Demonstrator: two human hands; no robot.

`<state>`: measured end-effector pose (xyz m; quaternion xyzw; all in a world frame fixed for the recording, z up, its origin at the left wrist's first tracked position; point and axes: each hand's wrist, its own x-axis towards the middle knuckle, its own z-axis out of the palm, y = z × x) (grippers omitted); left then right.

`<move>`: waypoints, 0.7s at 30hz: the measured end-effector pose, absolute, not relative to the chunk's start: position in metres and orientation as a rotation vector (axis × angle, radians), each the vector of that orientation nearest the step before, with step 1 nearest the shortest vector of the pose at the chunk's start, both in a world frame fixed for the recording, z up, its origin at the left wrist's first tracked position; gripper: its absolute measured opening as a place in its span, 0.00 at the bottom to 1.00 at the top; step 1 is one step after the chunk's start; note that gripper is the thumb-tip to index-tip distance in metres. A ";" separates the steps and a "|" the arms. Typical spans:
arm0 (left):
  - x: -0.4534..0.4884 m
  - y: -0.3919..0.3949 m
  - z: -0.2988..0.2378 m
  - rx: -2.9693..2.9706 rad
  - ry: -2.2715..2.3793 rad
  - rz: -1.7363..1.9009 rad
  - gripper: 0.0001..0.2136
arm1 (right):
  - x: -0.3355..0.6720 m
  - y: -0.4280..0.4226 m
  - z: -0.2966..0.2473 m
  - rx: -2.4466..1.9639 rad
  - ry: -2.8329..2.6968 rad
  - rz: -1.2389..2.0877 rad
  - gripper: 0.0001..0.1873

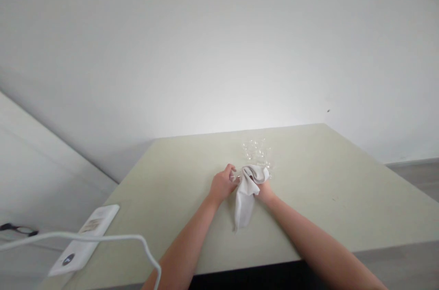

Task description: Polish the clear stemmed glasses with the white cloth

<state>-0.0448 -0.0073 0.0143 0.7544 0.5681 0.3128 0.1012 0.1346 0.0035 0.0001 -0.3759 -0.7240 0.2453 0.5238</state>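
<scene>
- A cable [103,237] is seen nearest, well left of the grips.
- The cloth [246,194] is clenched in the right hand [265,190] over the bench [343,189]; it is judged soft, light and best held at its bunched top.
- The left hand [222,185] is curled just beside it; its grip cannot be told.
- Glasses [256,150] just beyond are barely made out, and are judged fragile and slippery.

**No legible text in view**

I can read nothing here. The white box [85,237] at the lower left of the frame, on the tabletop [178,162], bears a printed label and a dark round mark, both too blurred.
</scene>
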 end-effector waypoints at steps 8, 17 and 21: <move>-0.043 -0.009 0.016 2.165 1.810 0.941 0.12 | 0.127 -0.004 0.009 -0.962 -1.480 0.961 0.12; -0.043 -0.008 0.020 1.978 1.792 1.130 0.14 | 0.131 -0.014 0.009 -0.927 -1.459 1.653 0.22; -0.041 -0.003 0.010 1.842 1.640 1.321 0.19 | 0.129 -0.018 0.010 -0.726 -1.804 1.641 0.17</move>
